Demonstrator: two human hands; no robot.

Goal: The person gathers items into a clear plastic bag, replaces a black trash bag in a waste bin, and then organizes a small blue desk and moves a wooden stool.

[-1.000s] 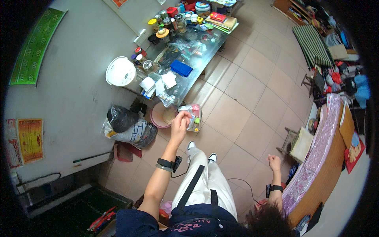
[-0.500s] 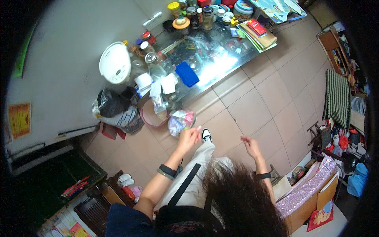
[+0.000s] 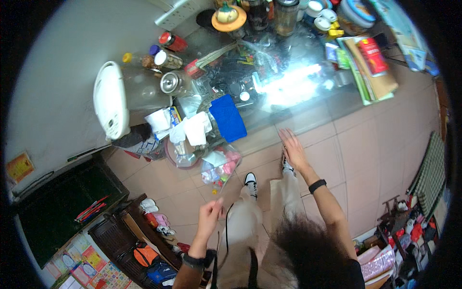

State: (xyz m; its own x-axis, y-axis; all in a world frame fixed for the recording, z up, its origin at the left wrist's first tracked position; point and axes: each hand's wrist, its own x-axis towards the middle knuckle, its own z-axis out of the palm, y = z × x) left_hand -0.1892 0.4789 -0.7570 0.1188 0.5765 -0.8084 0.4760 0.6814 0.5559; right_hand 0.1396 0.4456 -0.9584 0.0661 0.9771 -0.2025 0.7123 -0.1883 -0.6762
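Blue cloth (image 3: pixel 227 118) laid on counter (image 3: pixel 279 108) at front edge, toward left end; white tissues (image 3: pixel 196 129) just beside. Right hand (image 3: pixel 296 153) held near front edge, fingers released, outstretched. Left hand (image 3: pixel 208 219) held over floor (image 3: pixel 163 185); fingers curled, whether anything grasped cannot be told. Floor by left end obstructed by clear bag (image 3: pixel 222 166), pink tub (image 3: pixel 170 156). Right end taken up by stacked folders (image 3: pixel 363 72); rear edge by jars (image 3: pixel 174 83).

White power strip (image 3: pixel 176 15), on wall; orange poster (image 3: pixel 20 166), on wall; white shoes (image 3: pixel 148 206), lower left; striped cloth (image 3: pixel 427 171), far right.
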